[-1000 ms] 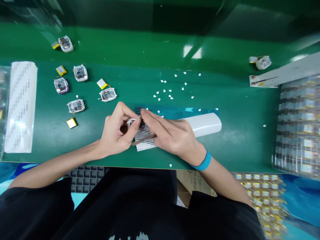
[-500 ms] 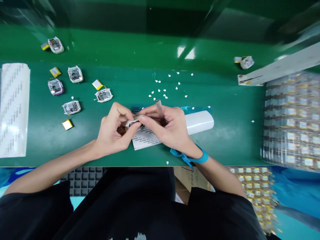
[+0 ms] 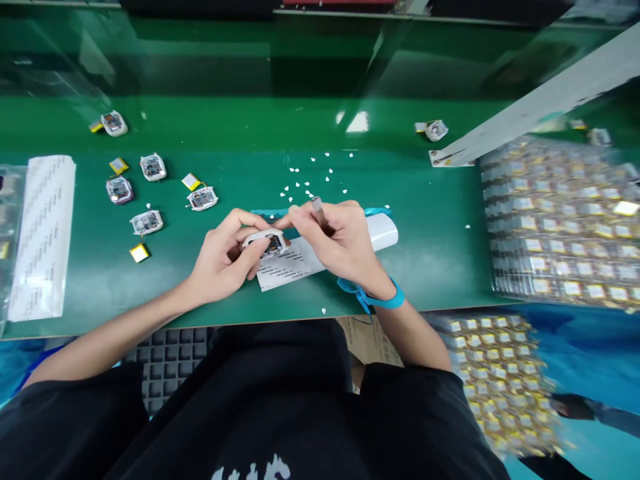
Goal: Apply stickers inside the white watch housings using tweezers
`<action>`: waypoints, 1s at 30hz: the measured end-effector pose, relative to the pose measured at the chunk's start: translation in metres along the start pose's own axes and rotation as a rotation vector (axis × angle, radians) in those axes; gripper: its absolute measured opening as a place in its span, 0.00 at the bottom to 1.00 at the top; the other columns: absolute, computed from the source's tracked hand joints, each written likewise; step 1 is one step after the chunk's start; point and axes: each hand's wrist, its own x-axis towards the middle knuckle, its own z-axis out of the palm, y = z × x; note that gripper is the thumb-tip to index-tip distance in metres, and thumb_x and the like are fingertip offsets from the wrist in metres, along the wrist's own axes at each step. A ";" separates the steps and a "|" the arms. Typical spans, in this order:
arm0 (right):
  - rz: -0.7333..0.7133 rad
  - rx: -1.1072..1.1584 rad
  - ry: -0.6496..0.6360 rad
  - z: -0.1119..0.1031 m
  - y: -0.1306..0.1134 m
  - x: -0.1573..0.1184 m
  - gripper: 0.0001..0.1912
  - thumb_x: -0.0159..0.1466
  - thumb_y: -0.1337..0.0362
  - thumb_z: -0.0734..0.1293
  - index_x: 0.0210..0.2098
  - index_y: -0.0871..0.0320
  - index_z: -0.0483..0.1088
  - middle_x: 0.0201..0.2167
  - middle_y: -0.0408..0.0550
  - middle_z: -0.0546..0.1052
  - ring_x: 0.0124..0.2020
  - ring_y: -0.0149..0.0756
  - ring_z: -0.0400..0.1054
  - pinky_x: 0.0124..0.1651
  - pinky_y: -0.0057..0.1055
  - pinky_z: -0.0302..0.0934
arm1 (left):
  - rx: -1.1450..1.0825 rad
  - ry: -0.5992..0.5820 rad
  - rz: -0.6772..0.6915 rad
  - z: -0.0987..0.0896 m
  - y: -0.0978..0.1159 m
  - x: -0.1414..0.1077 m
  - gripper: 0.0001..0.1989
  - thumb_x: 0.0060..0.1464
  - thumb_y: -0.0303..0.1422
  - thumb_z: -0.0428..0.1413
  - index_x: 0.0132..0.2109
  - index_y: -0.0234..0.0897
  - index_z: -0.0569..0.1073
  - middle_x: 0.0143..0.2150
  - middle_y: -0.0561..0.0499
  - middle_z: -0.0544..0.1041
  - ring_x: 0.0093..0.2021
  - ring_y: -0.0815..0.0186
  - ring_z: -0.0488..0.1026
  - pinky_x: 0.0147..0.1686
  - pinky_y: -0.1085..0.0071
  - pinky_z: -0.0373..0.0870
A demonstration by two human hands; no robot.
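My left hand [image 3: 225,257] is closed around a white device housing [image 3: 257,239], its thumb on the near edge. The housing's open face, with a dark circuit inside, is turned up. Beside it my right hand [image 3: 337,233] is closed on a flat metal tool like tweezers [image 3: 318,208]; only its back end sticks up from the fist. The right index fingertip is close to the housing's right edge; whether it touches I cannot tell. Under both hands lies a sheet of white stickers [image 3: 283,268], its right end curled [image 3: 384,231].
Several opened housings [image 3: 203,198] with yellow batteries [image 3: 191,181] lie at the left, near another sticker sheet [image 3: 43,240]. Small white dots [image 3: 297,185] are scattered beyond my hands. Stacked clear trays [image 3: 560,233] stand at the right beside a white post [image 3: 530,93]. One housing [image 3: 437,131] lies near the post.
The housing has been tilted so its open face shows. My right thumb has come off it and the right fingers have drawn slightly away. The head view has shifted.
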 end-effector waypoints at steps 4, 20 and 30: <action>0.035 0.001 0.013 0.005 0.006 -0.006 0.19 0.73 0.55 0.69 0.29 0.59 0.76 0.19 0.36 0.68 0.19 0.23 0.52 0.22 0.28 0.45 | -0.141 -0.035 -0.091 0.001 0.004 -0.001 0.07 0.72 0.35 0.56 0.48 0.36 0.69 0.29 0.55 0.76 0.16 0.75 0.69 0.15 0.79 0.63; -0.032 -0.282 0.110 0.018 0.008 -0.012 0.08 0.71 0.60 0.69 0.38 0.55 0.80 0.30 0.42 0.83 0.20 0.27 0.63 0.26 0.30 0.60 | -0.041 0.055 -0.142 0.002 0.000 0.000 0.03 0.69 0.30 0.57 0.46 0.37 0.70 0.23 0.57 0.72 0.15 0.74 0.66 0.14 0.78 0.60; 0.247 0.065 0.099 0.025 0.007 -0.012 0.18 0.66 0.49 0.75 0.30 0.56 0.74 0.18 0.35 0.67 0.18 0.24 0.50 0.23 0.31 0.45 | 0.198 0.054 -0.048 0.003 0.004 0.002 0.05 0.65 0.26 0.58 0.44 0.37 0.69 0.22 0.60 0.73 0.16 0.75 0.65 0.15 0.79 0.58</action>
